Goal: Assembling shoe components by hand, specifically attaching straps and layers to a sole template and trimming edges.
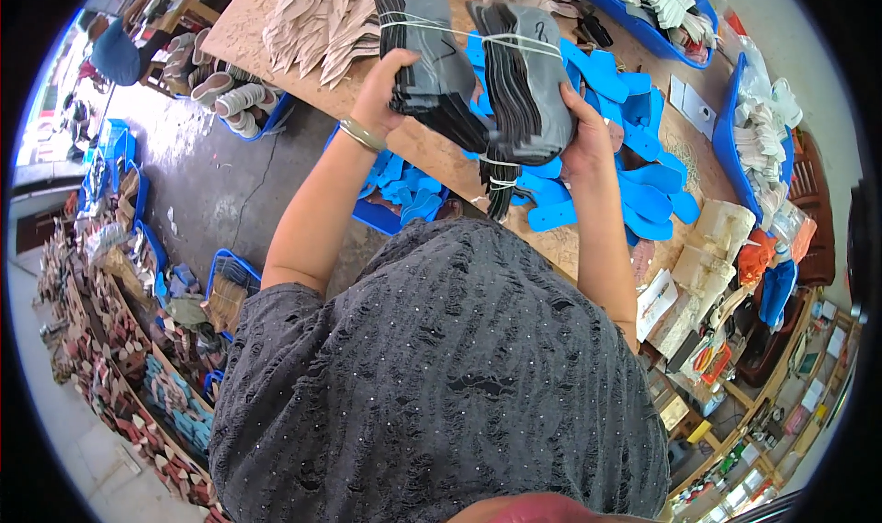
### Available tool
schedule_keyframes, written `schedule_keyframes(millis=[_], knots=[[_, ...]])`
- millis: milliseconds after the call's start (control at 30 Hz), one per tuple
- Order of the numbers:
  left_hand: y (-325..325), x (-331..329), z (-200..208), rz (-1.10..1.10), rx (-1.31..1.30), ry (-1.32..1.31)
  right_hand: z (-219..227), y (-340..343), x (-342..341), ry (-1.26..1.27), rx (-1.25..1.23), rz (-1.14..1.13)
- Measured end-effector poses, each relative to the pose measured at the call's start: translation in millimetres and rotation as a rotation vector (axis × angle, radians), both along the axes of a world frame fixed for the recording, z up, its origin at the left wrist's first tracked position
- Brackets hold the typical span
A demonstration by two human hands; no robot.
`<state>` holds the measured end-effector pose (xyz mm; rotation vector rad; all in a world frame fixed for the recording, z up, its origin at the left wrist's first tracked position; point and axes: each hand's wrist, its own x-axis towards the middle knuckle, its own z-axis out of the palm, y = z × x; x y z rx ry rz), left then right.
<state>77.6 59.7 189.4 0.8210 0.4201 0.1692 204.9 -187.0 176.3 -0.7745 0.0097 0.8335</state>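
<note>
My left hand [381, 91] is closed around the left side of a thick bundle of dark grey shoe-sole-shaped pieces [432, 50]. A pale cord binds that stack, and a bracelet circles my left wrist. My right hand [586, 135] grips the right edge of a second tied bundle of grey sole-shaped pieces [542, 96]. Both bundles are held up side by side over the table, their lower ends close together. Below them shows the end of another dark tied stack [499, 176], partly hidden. Bright blue insoles [648, 192] lie loosely heaped beside and beneath my right hand.
Beige cut pieces [317, 22] are piled on the far left of the wooden table [241, 28]. Blue bins [643, 27] of pale parts stand along the right side. A blue crate [377, 215] with blue pieces sits below the table edge. Shelves [138, 358] of soles line the left.
</note>
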Motion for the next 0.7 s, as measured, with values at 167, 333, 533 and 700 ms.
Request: schedule_keyframes(millis=[167, 333, 533, 700], knots=[[35.5, 52.4, -7.0, 0.099, -0.044, -0.033, 2.3, -14.6, 6.3, -0.088, -0.177, 0.239], [129.2, 74.2, -45.3, 0.246, -0.179, -0.088, 4.5, -60.2, 3.9, -0.397, -0.234, 0.168], [192.8, 47.7, -55.0, -0.113, 0.251, 0.344, 16.9, -133.8, -15.1, -0.180, -0.002, -0.661], [202.6, 78.9, -81.9, -0.275, 0.807, 0.466, 17.8, -178.3, -23.1, -0.380, 0.157, -0.626]])
